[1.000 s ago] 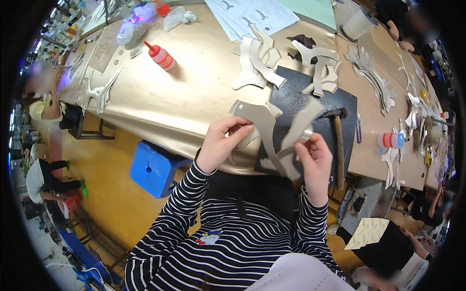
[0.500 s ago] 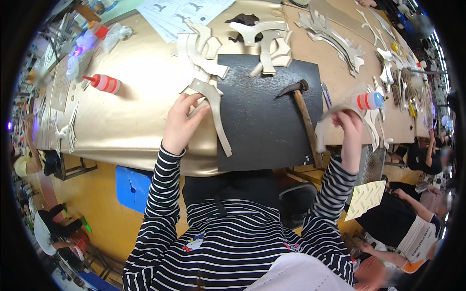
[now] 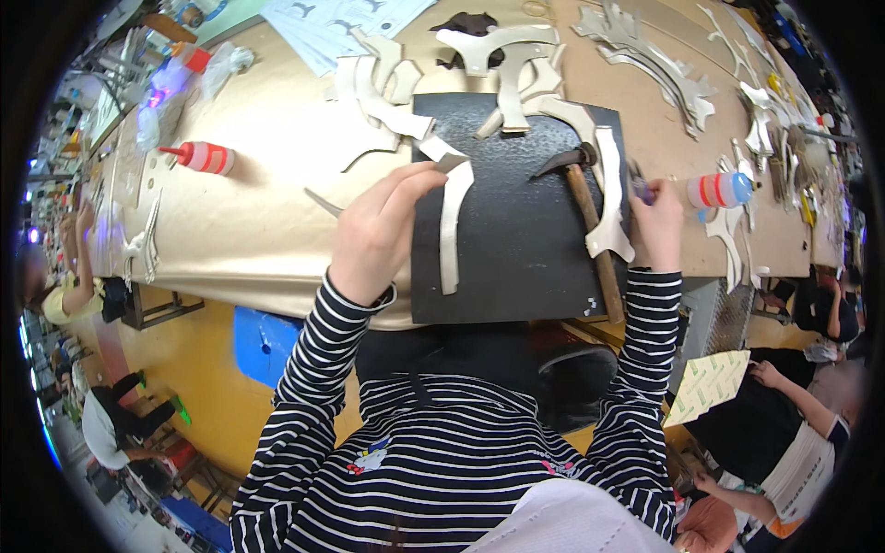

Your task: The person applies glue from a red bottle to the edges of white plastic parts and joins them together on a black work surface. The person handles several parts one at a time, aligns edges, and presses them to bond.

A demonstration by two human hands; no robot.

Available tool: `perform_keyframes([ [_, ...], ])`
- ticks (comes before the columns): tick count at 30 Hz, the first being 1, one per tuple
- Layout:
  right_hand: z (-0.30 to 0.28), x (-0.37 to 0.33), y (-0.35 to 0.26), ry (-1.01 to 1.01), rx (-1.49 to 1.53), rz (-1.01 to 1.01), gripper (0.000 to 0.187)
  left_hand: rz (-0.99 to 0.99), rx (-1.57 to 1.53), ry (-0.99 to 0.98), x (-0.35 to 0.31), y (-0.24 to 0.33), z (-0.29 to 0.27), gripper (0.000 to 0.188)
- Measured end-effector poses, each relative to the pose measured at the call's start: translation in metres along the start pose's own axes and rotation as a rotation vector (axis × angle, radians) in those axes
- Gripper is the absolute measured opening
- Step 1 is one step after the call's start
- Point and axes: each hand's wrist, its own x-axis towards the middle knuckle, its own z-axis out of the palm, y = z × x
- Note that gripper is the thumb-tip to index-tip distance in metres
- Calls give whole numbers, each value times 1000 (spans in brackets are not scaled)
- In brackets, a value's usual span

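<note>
My left hand [image 3: 373, 230] pinches the upper end of a long, pale, curved cut-out strip [image 3: 452, 226] that lies over the black mat [image 3: 516, 267] on the gold-brown table [image 3: 267, 221]. At the mat's right edge my right hand [image 3: 656, 226] has its fingers closed on a thin purple tool [image 3: 639, 184]. Beside that hand lies another pale curved cut-out [image 3: 608, 198]. A wooden-handled hammer [image 3: 590, 221] rests on the mat between my hands. My sleeves are black-and-white striped.
More pale cut-outs [image 3: 502, 55] lie along the mat's far edge, and others [image 3: 654, 64] at the far right. A red-capped glue bottle [image 3: 205, 158] lies at left, a blue-and-red one [image 3: 719, 191] at right. Paper sheets [image 3: 341, 23] sit at the back. Other people [image 3: 784, 433] are nearby.
My hands have parted; the left brought the curved strip onto the mat, and the right moved out to the mat's right edge and closed on the purple tool. My view shifted.
</note>
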Motion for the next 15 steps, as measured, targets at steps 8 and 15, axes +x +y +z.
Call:
perform_keyframes([
  [8,-60,-57,-44,94,984,150,32,-272,-307,-152,-9,45,-24,36],
  [15,-65,-134,-133,-593,1327,111,34,181,-153,-105,-14,52,1,39],
])
